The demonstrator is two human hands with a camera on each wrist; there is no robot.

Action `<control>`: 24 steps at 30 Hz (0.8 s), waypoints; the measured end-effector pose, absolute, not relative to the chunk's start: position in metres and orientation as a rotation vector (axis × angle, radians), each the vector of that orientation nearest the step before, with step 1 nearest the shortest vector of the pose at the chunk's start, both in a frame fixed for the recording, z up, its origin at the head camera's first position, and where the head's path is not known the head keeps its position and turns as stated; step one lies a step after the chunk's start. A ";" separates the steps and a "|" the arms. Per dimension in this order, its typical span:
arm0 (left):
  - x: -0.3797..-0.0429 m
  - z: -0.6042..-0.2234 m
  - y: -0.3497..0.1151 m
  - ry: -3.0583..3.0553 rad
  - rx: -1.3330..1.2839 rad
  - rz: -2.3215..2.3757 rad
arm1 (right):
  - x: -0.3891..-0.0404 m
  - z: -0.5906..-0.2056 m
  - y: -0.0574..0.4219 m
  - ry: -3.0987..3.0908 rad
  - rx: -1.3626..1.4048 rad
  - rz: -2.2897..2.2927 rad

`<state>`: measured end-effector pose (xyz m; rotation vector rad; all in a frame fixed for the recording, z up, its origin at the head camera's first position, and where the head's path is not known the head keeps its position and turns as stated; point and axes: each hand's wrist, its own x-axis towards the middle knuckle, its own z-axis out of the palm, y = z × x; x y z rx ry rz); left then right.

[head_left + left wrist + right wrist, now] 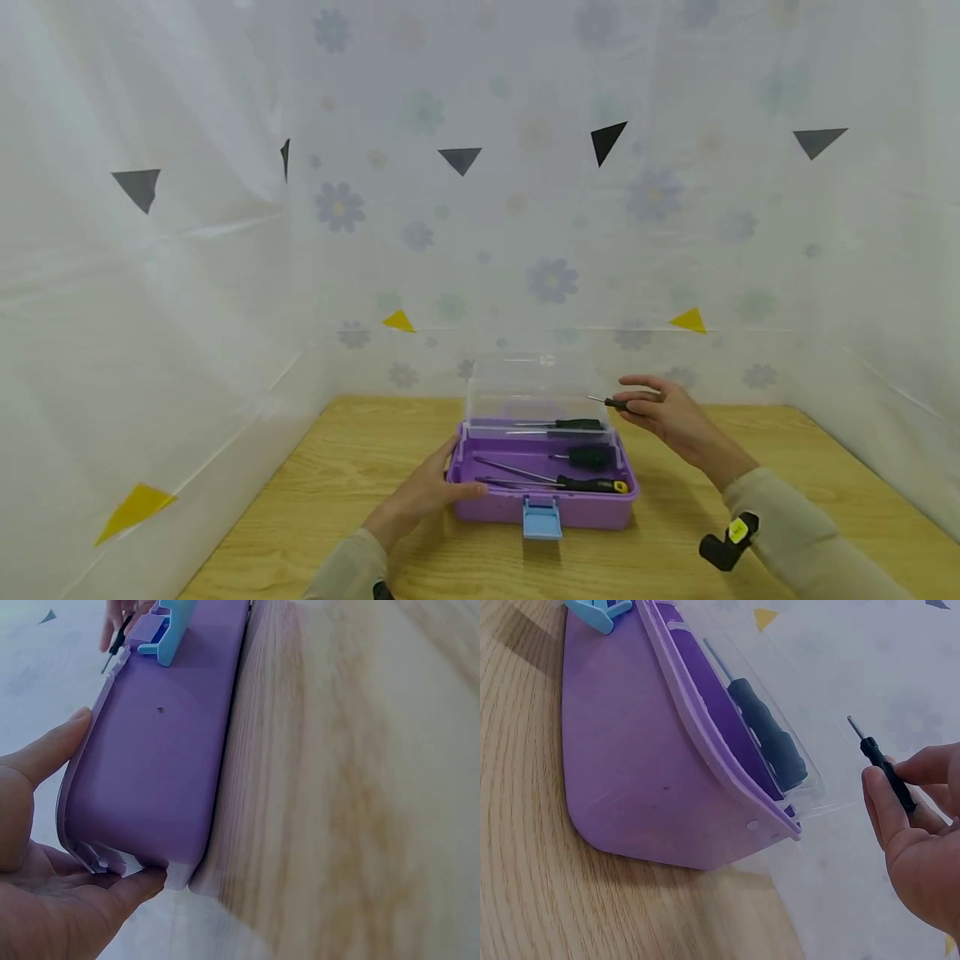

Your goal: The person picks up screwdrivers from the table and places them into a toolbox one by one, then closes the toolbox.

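A purple toolbox [577, 510] with a raised clear lid [536, 387] stands on the table. My left hand [423, 492] grips its left end, thumb on the front rim and fingers around the side, as the left wrist view also shows. Inside lie several screwdrivers, among them one with a black and yellow handle [592, 485] at the front and a stubby dark one [588, 457] behind it. Above the box's back right, my right hand [675, 421] pinches a small black screwdriver [887, 774] by its handle, tip pointing left.
A light blue latch [542, 521] hangs down at the box's front. The wooden table [360, 442] is enclosed by whitish plastic sheeting [225, 275] with flower prints on the back wall and black and yellow triangles.
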<state>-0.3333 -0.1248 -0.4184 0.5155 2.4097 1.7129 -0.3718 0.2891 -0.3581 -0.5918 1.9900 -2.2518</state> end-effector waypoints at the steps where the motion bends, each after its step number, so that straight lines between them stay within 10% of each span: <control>1: -0.333 -0.418 -0.124 2.407 0.517 1.714 | -0.374 -0.359 0.288 2.014 -0.592 -2.232; 24: -0.337 -0.419 -0.122 2.405 0.516 1.715 | -0.399 -0.361 0.247 2.365 -0.537 -1.954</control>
